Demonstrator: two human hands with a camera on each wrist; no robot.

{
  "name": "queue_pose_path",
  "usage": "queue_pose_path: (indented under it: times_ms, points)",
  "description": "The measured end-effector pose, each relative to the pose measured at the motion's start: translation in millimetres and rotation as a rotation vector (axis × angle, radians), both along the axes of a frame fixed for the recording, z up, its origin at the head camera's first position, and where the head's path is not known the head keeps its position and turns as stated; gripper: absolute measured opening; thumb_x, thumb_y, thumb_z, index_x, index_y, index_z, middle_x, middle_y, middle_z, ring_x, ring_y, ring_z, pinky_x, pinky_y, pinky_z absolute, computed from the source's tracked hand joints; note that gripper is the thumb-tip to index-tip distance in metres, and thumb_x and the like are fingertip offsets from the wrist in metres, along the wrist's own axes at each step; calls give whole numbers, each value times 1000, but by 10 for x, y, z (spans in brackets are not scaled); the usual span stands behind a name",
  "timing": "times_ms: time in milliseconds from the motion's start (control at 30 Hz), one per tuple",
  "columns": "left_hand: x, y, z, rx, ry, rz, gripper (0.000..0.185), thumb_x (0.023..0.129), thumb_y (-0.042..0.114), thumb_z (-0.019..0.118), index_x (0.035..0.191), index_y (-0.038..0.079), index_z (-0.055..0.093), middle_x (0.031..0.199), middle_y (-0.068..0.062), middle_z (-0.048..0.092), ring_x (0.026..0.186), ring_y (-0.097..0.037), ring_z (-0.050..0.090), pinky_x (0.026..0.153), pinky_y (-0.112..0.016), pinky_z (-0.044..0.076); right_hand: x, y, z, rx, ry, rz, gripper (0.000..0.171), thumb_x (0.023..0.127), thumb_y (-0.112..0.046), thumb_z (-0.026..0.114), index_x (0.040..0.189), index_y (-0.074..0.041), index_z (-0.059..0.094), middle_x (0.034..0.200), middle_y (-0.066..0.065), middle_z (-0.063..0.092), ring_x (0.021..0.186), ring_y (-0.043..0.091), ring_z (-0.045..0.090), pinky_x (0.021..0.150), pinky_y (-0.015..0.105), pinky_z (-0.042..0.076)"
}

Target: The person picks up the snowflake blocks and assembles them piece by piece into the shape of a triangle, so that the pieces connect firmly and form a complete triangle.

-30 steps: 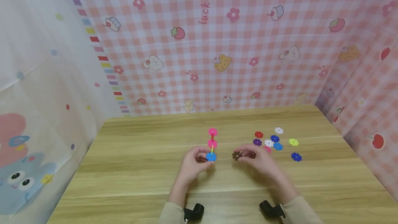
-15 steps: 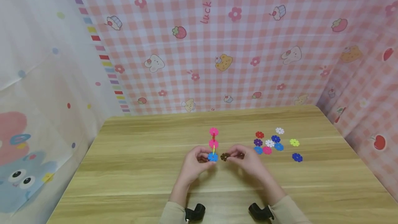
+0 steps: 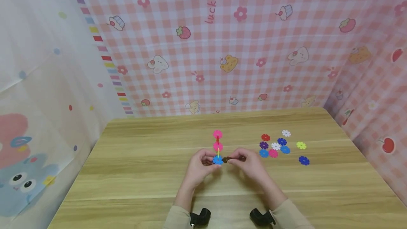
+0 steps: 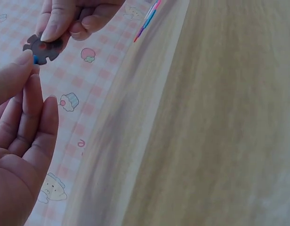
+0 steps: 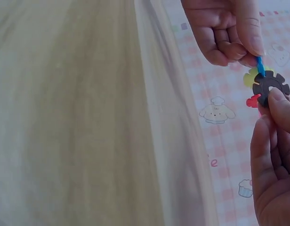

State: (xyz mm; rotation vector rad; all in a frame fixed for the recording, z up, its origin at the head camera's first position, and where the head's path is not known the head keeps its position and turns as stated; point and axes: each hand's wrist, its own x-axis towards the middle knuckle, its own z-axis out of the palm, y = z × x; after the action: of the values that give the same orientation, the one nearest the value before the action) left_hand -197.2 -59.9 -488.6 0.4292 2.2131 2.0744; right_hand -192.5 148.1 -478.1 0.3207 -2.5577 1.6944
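Note:
My left hand (image 3: 212, 161) pinches the blue disc (image 3: 217, 159) at the near end of a chain of flower-shaped discs (image 3: 217, 146), which runs away from me over pink ones. My right hand (image 3: 230, 159) pinches a brown disc (image 3: 226, 159) and holds it against the blue one. The left wrist view has the brown disc (image 4: 43, 47) under the right hand's fingertips (image 4: 53, 29), with the left hand (image 4: 27, 63) just below it. In the right wrist view the brown disc (image 5: 269, 87) meets the blue disc (image 5: 260, 66) edge-on, between the right hand (image 5: 276, 104) and the left hand (image 5: 246, 56).
Several loose discs (image 3: 275, 146) in red, purple, white, blue, pink and lime lie on the wooden table (image 3: 143, 172) to the right of my hands. Pink checked cloth (image 3: 254, 63) hangs behind and at the right, pale cloth (image 3: 38, 80) at the left.
My right hand has carried the brown disc leftward from near the loose pile until it touches the blue disc. The left hand and chain have stayed put.

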Motion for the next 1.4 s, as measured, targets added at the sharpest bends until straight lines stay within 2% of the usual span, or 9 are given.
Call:
queue_pose_path:
  times_ms: [167,367,633,767,867,1033,1167,1233,1400]
  points:
    - [16,37,2,35,-4,34,30,76,-11,77,102,-11,61,89,-19,69,78,-13,63,73,-23,55,1,-33,-8,-36,-7,-8,10,82,2,76,84,-7,73,82,2,70,75,18,62,66,25,53]
    - [16,78,0,61,-21,42,29,75,-15,76,99,-14,60,88,-21,68,75,-12,62,70,-21,54,-7,-57,-21,-59,-10,-32,11,81,4,76,83,-6,73,81,2,70,75,18,62,66,25,53]
    - [0,71,-10,53,-10,54,31,77,-10,77,103,-10,60,89,-15,67,78,-13,60,72,-22,53,-33,-78,-34,-69,-36,-52,8,82,0,77,85,-6,74,83,2,71,78,17,64,71,26,53]
    - [-1,67,-7,35,20,57,33,78,-5,79,106,-7,62,91,-15,65,80,-15,59,73,-22,51,-29,-62,-28,-49,-45,-61,8,83,-1,77,87,-6,73,83,1,70,78,17,63,72,26,52]
    - [4,67,5,-25,79,84,35,78,2,82,108,-4,65,96,-14,64,86,-21,59,78,-29,53,-24,-46,-27,-46,-41,-77,8,83,-2,77,87,-5,71,84,1,69,78,17,62,72,26,53]
    - [30,96,51,-176,234,156,31,77,8,84,104,3,71,102,-7,62,95,-26,58,84,-39,54,-12,-45,-28,-24,-12,-91,9,82,0,77,84,-6,70,83,1,69,77,16,62,72,26,54]
    - [58,151,56,-234,316,172,22,76,2,83,96,5,74,100,-2,61,95,-20,57,82,-34,54,3,-74,-28,-8,17,-75,10,81,0,78,82,-7,71,82,-1,69,76,15,62,71,26,54]
    - [67,173,48,-221,314,174,19,76,0,82,93,6,75,99,0,60,95,-18,56,82,-34,54,8,-84,-29,3,30,-66,10,81,-1,78,82,-8,71,81,-2,69,76,15,63,72,26,54]
    - [74,188,33,-121,236,193,14,79,-4,79,86,7,75,98,-2,58,95,-19,57,82,-39,57,12,-89,-45,22,31,-32,9,83,-2,77,84,-10,71,85,-2,69,81,15,64,76,27,55]
